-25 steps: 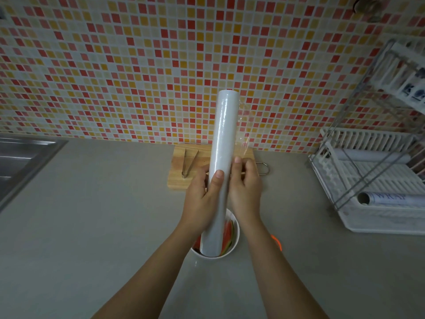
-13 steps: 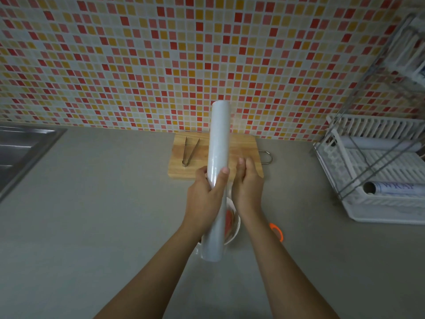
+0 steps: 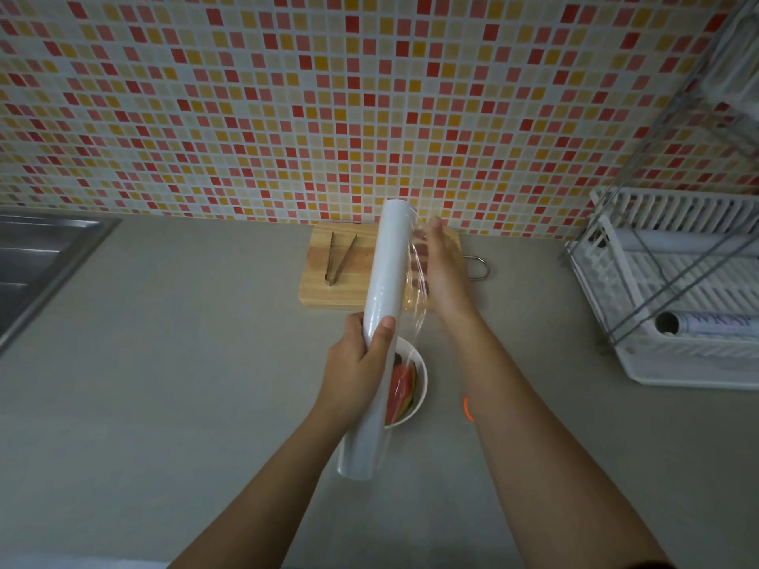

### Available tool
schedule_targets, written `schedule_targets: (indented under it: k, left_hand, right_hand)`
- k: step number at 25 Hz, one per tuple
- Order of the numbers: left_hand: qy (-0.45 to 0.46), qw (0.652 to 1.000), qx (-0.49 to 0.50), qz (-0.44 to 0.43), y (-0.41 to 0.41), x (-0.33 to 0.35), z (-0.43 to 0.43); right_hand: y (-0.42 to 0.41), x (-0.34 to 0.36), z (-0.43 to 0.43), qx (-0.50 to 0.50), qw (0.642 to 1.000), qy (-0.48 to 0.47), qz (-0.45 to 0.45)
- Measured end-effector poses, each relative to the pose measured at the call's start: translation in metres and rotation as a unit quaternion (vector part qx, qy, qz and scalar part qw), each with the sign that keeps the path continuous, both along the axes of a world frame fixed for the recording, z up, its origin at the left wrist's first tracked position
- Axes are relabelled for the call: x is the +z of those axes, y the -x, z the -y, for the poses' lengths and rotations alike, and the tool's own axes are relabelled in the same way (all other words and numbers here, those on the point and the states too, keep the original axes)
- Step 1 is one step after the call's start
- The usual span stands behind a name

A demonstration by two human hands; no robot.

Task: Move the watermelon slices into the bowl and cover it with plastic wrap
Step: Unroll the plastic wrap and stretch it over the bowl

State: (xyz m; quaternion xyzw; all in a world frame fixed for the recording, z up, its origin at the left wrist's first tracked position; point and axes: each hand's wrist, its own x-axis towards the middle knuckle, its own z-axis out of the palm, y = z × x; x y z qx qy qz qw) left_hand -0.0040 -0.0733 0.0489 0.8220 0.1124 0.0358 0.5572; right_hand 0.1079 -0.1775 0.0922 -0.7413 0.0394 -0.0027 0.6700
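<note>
My left hand [image 3: 361, 363] grips a long white roll of plastic wrap [image 3: 384, 305], held lengthwise above the counter. A short stretch of clear film [image 3: 417, 277] is peeled off the roll's right side. My right hand [image 3: 443, 269] holds that film's edge beside the roll's far half. Under the roll stands a white bowl [image 3: 421, 379] with red watermelon slices [image 3: 400, 384] in it, partly hidden by the roll and my left hand.
A wooden cutting board [image 3: 328, 293] with metal tongs [image 3: 339, 256] lies by the tiled wall. A white dish rack [image 3: 673, 281] holding another wrap roll [image 3: 706, 324] stands at the right. A steel sink [image 3: 37, 256] is at the left. Something small and orange [image 3: 467, 408] shows beside my right forearm.
The roll has tilted lower and come nearer to me. My right hand has moved up along the roll's far half and pulled a strip of film away from it.
</note>
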Motion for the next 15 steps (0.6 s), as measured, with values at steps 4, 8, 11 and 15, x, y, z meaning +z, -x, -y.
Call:
schedule_targets:
  k: [4, 8, 11, 15]
  left_hand:
    - [-0.010, 1.000, 0.008, 0.006, 0.003, 0.000, 0.003]
    - [-0.006, 1.000, 0.020, 0.021, 0.000, 0.003, -0.001]
    - [-0.025, 0.998, 0.026, 0.049, -0.002, 0.001, -0.006]
    - [-0.060, 0.996, 0.035, 0.064, -0.008, -0.006, -0.005]
  right_hand:
    - [-0.013, 0.009, 0.005, -0.078, 0.995, 0.007, 0.063]
    - [0.018, -0.009, 0.006, 0.005, 0.993, -0.088, -0.084]
    - [0.066, -0.048, 0.000, 0.021, 0.994, -0.020, -0.104]
    - [0.096, -0.070, -0.018, -0.055, 0.996, 0.076, 0.011]
